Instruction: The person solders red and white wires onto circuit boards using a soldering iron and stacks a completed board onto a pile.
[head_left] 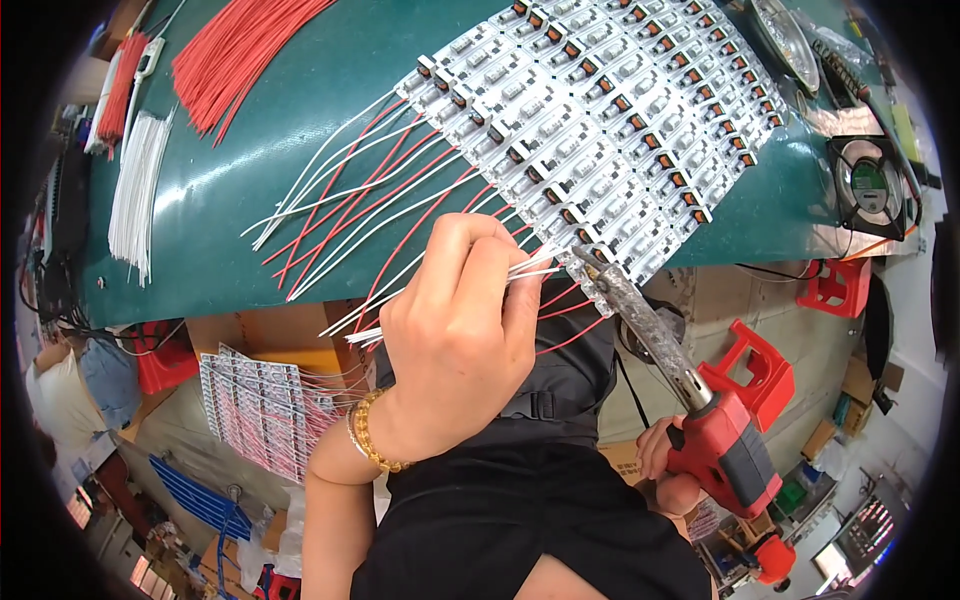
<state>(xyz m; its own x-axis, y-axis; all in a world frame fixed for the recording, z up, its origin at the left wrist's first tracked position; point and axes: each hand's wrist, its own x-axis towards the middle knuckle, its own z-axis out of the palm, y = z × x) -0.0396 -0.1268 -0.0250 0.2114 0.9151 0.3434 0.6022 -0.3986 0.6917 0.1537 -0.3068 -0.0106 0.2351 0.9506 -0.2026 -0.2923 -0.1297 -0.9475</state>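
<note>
A panel of white circuit boards [590, 130] with rows of small parts lies on the green bench, overhanging its front edge. My left hand [450, 320] pinches a small bundle of white wires [535, 266] close to the panel's near edge. In my right hand [662, 468] is a red and black soldering gun [722, 455]; the fingers wrap its handle and are partly hidden. Its metal barrel points up and left, the tip at the panel's near edge beside the held wire ends. Red and white wires [370, 185] trail from the panel's left edge.
Red wires [235, 60] and white wires [140, 195] lie in bundles on the bench [220, 270]. At the right stand a small fan [870, 185] and a metal dish [785, 40]. Below are wired boards [255, 410] and red stools [750, 370].
</note>
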